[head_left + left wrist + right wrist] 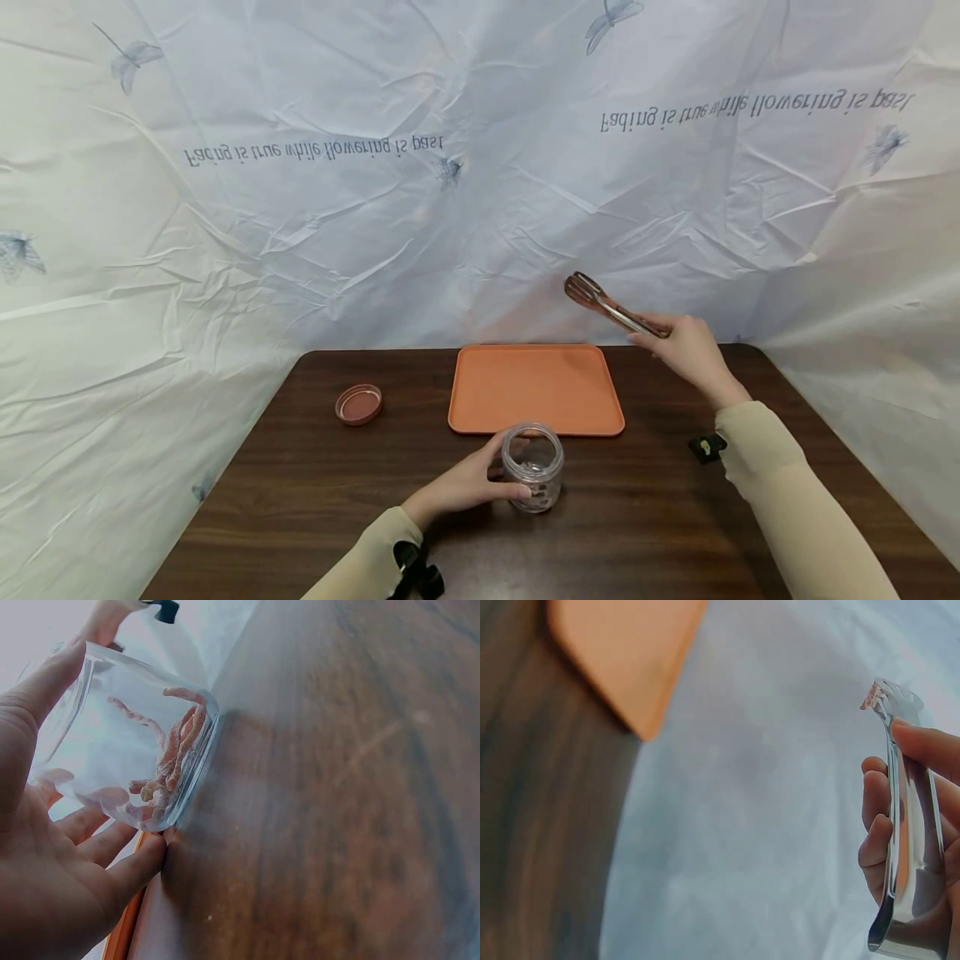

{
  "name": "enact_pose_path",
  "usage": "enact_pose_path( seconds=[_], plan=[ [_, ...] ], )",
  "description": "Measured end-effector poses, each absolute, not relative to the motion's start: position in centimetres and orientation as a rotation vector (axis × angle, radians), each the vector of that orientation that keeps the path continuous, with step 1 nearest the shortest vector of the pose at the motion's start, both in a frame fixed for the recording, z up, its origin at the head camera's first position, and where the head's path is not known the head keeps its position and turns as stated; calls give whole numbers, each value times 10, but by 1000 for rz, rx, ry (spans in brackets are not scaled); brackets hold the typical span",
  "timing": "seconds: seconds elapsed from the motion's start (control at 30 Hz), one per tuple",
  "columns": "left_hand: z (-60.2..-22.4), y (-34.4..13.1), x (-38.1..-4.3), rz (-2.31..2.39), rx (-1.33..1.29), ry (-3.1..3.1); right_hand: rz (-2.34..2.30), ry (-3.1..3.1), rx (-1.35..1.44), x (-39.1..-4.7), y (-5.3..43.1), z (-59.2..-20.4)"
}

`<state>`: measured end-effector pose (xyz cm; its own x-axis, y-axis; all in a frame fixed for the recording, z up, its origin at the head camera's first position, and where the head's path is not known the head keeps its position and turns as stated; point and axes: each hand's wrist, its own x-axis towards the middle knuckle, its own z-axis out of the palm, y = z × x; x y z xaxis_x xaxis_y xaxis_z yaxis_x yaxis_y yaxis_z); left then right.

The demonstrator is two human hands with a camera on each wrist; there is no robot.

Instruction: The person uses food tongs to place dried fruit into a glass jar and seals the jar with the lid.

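My left hand point(467, 483) holds a clear jar point(550, 482) upright on the table, thumb on the near side and fingers round the far side. The jar has no lid on it. Several thin, twisted, reddish-brown dried strips point(180, 746) lie at its bottom in the left wrist view. My right hand point(692, 354) grips shiny metal tongs point(618, 313) in the air, above the tray's back right side. A small reddish piece point(870, 696) shows at the tongs' tips in the right wrist view; most of it is hidden.
An orange tray point(536, 392) lies at the back middle of the dark wooden table point(360, 492), just behind the jar. To the left is a round reddish-brown lid point(358, 405). A white printed cloth point(360, 233) hangs behind and around the table.
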<state>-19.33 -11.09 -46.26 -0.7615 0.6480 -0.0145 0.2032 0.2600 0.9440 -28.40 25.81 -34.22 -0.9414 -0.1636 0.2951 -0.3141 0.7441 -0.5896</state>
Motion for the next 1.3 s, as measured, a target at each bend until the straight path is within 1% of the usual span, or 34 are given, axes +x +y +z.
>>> enact_pose_path(
  seconds=[0.27, 0.57, 1.0, 1.3],
  plan=[
    [-464, -111, -194, 1498, 766, 2143, 1012, -2597, 351, -281, 251, -321],
    [-464, -111, -195, 1500, 774, 2136, 1105, -2473, 334, -279, 242, -318],
    [-464, -111, -194, 1486, 780, 2159, 1215, -2385, 441, -247, 222, -299],
    [-464, -111, -194, 1499, 771, 2151, 1164, -2325, 569, -227, 213, -288]
  ],
)
